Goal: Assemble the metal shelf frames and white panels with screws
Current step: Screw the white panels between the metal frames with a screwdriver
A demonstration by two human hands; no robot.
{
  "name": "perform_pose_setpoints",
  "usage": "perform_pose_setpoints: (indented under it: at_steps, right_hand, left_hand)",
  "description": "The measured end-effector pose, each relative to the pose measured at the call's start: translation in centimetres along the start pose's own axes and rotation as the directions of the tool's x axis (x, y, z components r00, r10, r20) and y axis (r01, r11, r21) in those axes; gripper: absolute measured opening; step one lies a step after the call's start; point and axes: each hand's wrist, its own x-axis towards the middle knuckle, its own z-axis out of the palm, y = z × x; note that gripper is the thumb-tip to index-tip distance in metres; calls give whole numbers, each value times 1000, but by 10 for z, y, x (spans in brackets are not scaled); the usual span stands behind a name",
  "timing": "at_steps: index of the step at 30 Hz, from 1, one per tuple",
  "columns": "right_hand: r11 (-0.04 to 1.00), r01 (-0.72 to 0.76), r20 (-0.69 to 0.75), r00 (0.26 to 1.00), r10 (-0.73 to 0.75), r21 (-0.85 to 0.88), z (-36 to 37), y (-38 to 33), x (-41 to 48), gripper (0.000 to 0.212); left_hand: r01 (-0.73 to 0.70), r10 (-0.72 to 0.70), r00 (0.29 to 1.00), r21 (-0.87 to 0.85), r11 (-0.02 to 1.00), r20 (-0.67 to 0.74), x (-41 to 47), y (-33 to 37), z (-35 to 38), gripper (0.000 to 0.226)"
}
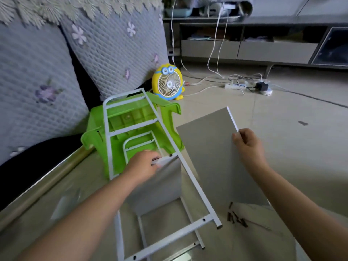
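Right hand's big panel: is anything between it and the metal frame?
Nothing visible stands in the gap. The big panel, pinched at its top edge by the right hand, stands just right of the metal frame, beside its long rail. Inside the frame, though, the left hand holds a smaller panel.

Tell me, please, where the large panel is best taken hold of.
Grip the large panel on its raised thin right edge, coming from the right, as the right hand does: it stands tilted, and the metal frame crowds its left.
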Motion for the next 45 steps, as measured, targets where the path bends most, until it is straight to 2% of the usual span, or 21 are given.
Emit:
perform_pose_setpoints:
  at_steps: [5,7,10,13,17,24,27,31,32,34,37,39,42,45]
  right_hand:
    - [1000,3,-12,1000,-3,-2,18,3,4,11]
    - [1000,1,-1,1000,-1,28,24,3,4,15]
    - [999,30,33,999,-31,29,33,0,0,7]
    - [997,60,61,996,-63,58,46,-3,-8,3]
    - [996,76,118,990,-80,41,65,5,-21,5]
    - [985,-9,202,979,-26,172,96,22,-52,27]
    - [969,-38,220,975,-18,245,107,25,-61,26]
    - [961,-54,266,964,-22,273,120,29,-74,9]
    - [962,-51,285,958,-29,268,124,33,-76,11]
    - [967,-41,319,947,-42,250,128,38,-77,19]
    - [970,-8,342,937,-77,241,127,38,-76,23]
    - [975,26,358,928,-106,220,124,37,-74,21]
    - [991,74,382,917,-113,115,118,29,-69,1]
    - [972,188,485,869,-96,-144,109,18,-50,10]
  left_hand:
    - [-171,138,974,187,967,177,-13,-13,-20,13]
    - [-196,142,965,247,949,221,-20,-20,-27,13]
    - [-214,134,940,235,948,314,-32,-32,-39,15]
    - [-228,99,878,227,947,468,-44,-40,-53,18]
    - [-234,-1,785,298,925,620,-53,-44,-65,20]
    - [-302,-77,647,347,888,759,-62,-42,-63,23]
    - [-286,-109,627,358,889,772,-59,-40,-64,24]
    - [-136,-146,565,265,955,812,-50,-42,-66,32]
    - [-90,-136,575,228,970,807,-48,-43,-65,33]
    - [-48,-109,669,188,981,735,-46,-48,-61,32]
    - [-26,-82,870,211,977,487,-39,-58,-54,30]
    - [-3,-66,946,209,978,319,-31,-65,-49,31]
    - [43,-64,992,188,981,106,-22,-69,-45,36]
    - [56,-51,998,179,982,-32,-14,-64,-42,43]
